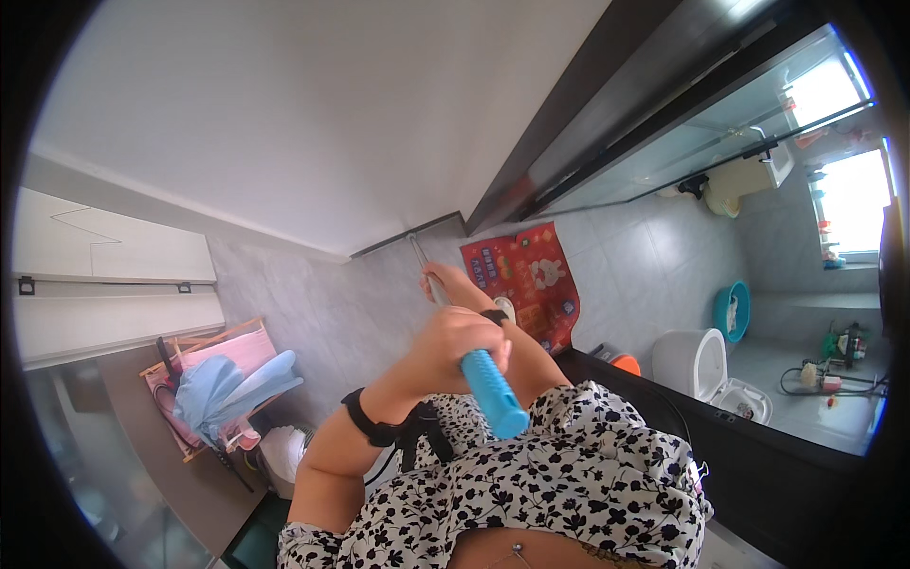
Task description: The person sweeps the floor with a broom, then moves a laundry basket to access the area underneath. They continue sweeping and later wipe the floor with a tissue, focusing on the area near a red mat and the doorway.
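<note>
My left hand is closed around the pole of a long-handled cleaning tool, just below the end of its ribbed blue grip. Farther down, my right hand grips the same pole. The thin lower pole runs away from me to the foot of a white wall, by its dark skirting. I cannot tell what kind of head the tool has. Both wrists or forearms wear black bands. The grey tiled floor spreads beneath my hands.
Right of my hands lies a red printed mat at a dark-framed bathroom doorway. Beyond stand a white toilet and a blue basin. On the left, blue cloth lies over a wooden-framed pink rack, beside white cabinets.
</note>
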Action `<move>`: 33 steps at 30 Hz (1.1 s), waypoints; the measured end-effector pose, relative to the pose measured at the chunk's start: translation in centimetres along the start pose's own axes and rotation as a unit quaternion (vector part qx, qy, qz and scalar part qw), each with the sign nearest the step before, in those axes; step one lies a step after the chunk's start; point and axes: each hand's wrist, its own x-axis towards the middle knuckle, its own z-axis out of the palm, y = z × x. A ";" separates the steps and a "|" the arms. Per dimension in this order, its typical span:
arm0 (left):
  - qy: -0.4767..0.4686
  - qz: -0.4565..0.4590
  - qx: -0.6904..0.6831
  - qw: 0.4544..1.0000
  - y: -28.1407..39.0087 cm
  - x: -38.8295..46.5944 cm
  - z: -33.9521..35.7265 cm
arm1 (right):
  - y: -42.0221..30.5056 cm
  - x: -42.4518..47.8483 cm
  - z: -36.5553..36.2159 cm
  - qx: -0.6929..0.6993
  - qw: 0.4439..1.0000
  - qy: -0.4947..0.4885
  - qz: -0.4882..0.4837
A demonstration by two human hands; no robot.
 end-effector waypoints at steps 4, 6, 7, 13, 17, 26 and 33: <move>-0.077 -0.015 -0.101 0.992 0.0 0.8 1.3 | 0.6 -0.9 -1.7 0.060 0.997 0.015 0.046; -0.088 -0.026 -0.092 0.992 -0.1 0.2 0.8 | 0.0 -5.0 1.8 0.039 0.999 0.025 -0.011; -0.098 -0.025 -0.096 0.990 0.0 0.3 0.8 | -0.3 -5.6 2.0 0.033 0.999 0.027 -0.032; -0.037 -0.002 -0.035 0.999 0.3 -0.7 0.0 | 1.8 -0.7 -0.1 0.066 0.996 0.048 0.017; 0.092 -0.004 0.041 0.995 1.4 -1.5 -0.5 | 3.7 2.3 -0.5 0.035 0.996 0.080 0.035; 0.067 0.005 0.035 0.997 0.4 0.5 1.1 | 0.0 -5.0 0.6 -0.158 0.958 -0.066 -0.228; -0.048 0.006 -0.082 0.995 1.0 0.0 3.0 | 3.1 0.0 -3.5 0.044 0.995 0.089 -0.001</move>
